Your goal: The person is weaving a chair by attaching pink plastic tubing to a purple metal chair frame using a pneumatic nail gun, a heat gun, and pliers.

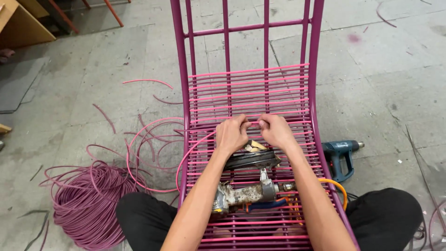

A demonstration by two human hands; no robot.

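- Your left hand (232,134) and right hand (276,130) are both curled shut, knuckles almost touching, pinching the same pink cord (204,137) where it crosses the middle of the chair frame (182,93). The grip is narrow, so if the cord slips through either pinch the tension would likely go at once and the strand would sag.
- The cord runs off to your left in loose loops on the floor (93,69), back towards the purple coil (88,204) beside your left knee. A loop could catch on the frame's side rail or on a scrap offcut, and a sudden snag could jerk the strand out of your fingers.
- The strands already laid (248,93) sit close and even above your hands. Pulling at an angle would probably drag the new strand across its neighbour and leave an uneven gap.
- A pneumatic tool (246,193) and a dark dish of small bits (253,158) rest on the woven strands just below your wrists. A hard tug could shake the frame and tip the dish, or your forearms could nudge the tool so that it slides.
- The orange hose (337,186) curls by your right forearm; it could hook your elbow.
- The blue heat gun (341,155) lies on the floor just right of the frame, near your right knee. I cannot tell whether it is hot, so mind the cord near it.
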